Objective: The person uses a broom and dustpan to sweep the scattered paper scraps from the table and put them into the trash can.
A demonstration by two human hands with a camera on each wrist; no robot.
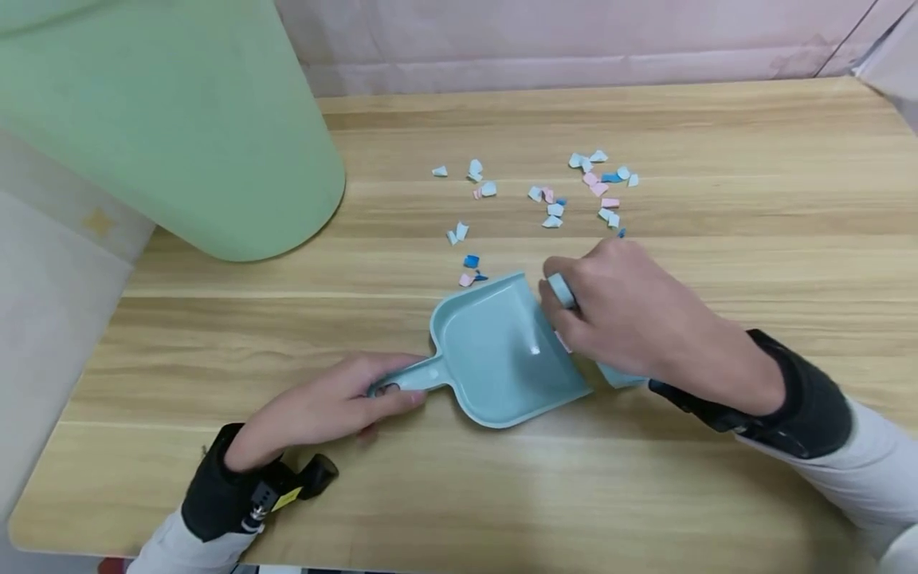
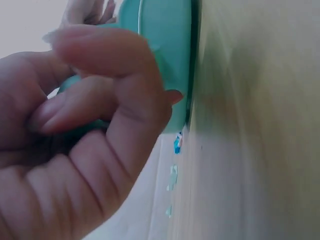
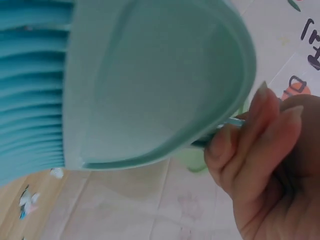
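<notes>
1. Teal dustpan (image 1: 502,351) is laid flat on the wooden surface (image 1: 717,263), its handle clasped by the left hand (image 1: 323,410).
2. Teal brush (image 1: 562,291) is clasped by the right hand (image 1: 631,315) at the pan's mouth.
3. Paper scraps (image 1: 552,191) are scattered just beyond.

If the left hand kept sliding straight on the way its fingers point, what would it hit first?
Probably the pale blue plastic dustpan: the left hand already grips its handle, fingers pointing toward the pan. Past it lies the right hand holding the small blue brush.

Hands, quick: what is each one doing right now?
Left hand: grips the dustpan by its handle.
Right hand: grips the small brush by its handle.
</notes>
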